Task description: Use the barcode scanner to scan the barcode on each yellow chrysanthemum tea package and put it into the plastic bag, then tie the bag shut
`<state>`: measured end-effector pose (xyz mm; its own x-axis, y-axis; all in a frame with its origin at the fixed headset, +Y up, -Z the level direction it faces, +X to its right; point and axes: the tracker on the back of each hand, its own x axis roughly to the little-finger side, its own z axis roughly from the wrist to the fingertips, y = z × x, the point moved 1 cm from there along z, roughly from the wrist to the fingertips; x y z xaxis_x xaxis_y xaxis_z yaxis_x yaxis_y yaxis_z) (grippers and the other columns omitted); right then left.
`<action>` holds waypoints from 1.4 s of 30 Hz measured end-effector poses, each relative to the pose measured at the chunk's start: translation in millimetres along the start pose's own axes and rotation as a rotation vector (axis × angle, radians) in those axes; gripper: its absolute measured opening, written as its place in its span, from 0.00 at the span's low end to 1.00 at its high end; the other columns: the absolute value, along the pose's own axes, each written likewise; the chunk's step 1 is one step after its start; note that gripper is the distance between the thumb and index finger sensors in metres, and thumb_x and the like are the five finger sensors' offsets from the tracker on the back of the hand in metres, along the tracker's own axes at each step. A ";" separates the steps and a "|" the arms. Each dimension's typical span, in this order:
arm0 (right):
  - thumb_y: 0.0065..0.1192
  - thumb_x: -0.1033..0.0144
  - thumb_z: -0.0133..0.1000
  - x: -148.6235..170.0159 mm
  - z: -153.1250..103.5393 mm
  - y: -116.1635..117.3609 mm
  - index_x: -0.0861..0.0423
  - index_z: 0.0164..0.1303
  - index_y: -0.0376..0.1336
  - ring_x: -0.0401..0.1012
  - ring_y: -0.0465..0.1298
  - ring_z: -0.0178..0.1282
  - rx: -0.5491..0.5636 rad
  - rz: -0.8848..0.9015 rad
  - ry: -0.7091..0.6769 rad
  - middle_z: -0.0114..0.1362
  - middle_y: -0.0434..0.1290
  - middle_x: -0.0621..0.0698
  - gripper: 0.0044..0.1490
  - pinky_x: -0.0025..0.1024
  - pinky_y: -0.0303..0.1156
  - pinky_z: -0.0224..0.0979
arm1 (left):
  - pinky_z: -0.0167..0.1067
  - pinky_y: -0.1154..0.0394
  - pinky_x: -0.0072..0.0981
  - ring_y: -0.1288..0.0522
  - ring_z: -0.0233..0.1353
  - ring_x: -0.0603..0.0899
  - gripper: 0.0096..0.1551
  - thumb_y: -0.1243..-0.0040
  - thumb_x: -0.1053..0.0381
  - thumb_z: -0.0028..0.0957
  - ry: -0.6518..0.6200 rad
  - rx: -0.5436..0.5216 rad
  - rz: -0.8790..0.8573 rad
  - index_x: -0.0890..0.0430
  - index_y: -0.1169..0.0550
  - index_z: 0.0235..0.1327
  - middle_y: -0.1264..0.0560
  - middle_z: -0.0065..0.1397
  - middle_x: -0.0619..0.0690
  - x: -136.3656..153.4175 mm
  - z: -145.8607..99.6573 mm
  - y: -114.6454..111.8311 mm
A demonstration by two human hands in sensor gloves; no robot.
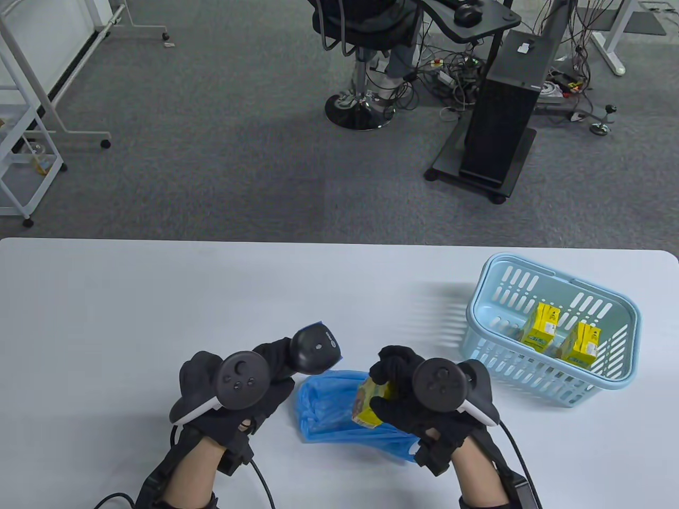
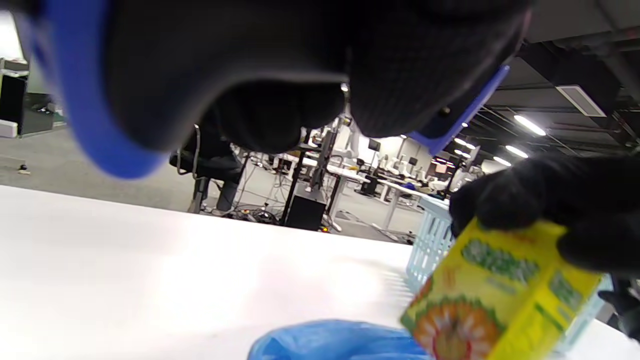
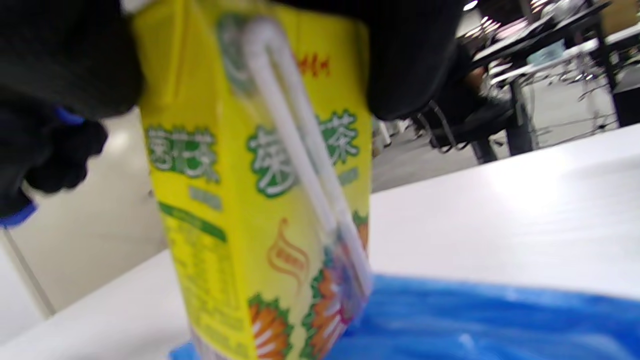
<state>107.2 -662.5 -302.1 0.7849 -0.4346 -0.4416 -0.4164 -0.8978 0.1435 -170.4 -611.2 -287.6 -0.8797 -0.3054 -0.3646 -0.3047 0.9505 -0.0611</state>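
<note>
My right hand (image 1: 390, 389) grips a yellow chrysanthemum tea package (image 1: 370, 405) just above the crumpled blue plastic bag (image 1: 329, 411) on the table. The package (image 3: 260, 200) fills the right wrist view, its white straw facing the camera. My left hand (image 1: 270, 371) holds the black barcode scanner (image 1: 315, 347), whose head points toward the package from the left. In the left wrist view the scanner (image 2: 240, 70) blocks the top and the package (image 2: 495, 295) hangs tilted at the right. Two more yellow packages (image 1: 541, 326) (image 1: 582, 344) stand in the light blue basket (image 1: 530, 371).
The basket stands at the table's right side, close to my right hand. Bare white tabletop (image 1: 132, 297) lies to the left and behind the hands. Beyond the table's far edge are grey carpet, an office chair (image 1: 360, 32) and a black computer tower (image 1: 504, 106).
</note>
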 end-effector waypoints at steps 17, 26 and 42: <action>0.73 0.47 0.38 -25.8 68.1 62.8 0.45 0.53 0.66 0.57 0.67 0.75 -0.238 -0.280 -0.004 0.78 0.61 0.54 0.34 0.49 0.69 0.74 | 0.53 0.19 0.50 0.14 0.56 0.56 0.37 0.27 0.46 0.50 0.087 0.022 -0.069 0.51 0.29 0.72 0.20 0.65 0.52 35.3 -0.6 -0.1; 0.70 0.47 0.39 -27.9 70.5 68.9 0.54 0.73 0.59 0.57 0.61 0.79 -0.290 -0.269 0.000 0.80 0.55 0.56 0.51 0.51 0.63 0.77 | 0.53 0.19 0.50 0.14 0.56 0.56 0.37 0.27 0.46 0.50 0.089 0.017 -0.071 0.51 0.29 0.72 0.20 0.65 0.52 36.4 -2.6 3.0; 0.67 0.42 0.40 25.3 10.9 -71.8 0.55 0.80 0.52 0.58 0.55 0.83 -0.060 -0.307 0.190 0.83 0.50 0.59 0.60 0.61 0.58 0.78 | 0.55 0.20 0.50 0.14 0.57 0.55 0.36 0.27 0.46 0.51 -0.150 0.039 -0.042 0.48 0.29 0.73 0.20 0.66 0.50 -23.9 -3.3 2.6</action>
<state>151.9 -608.3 -333.3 0.9426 -0.1451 -0.3007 -0.1254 -0.9885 0.0840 -151.3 -601.6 -276.0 -0.8009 -0.3361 -0.4956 -0.3235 0.9393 -0.1142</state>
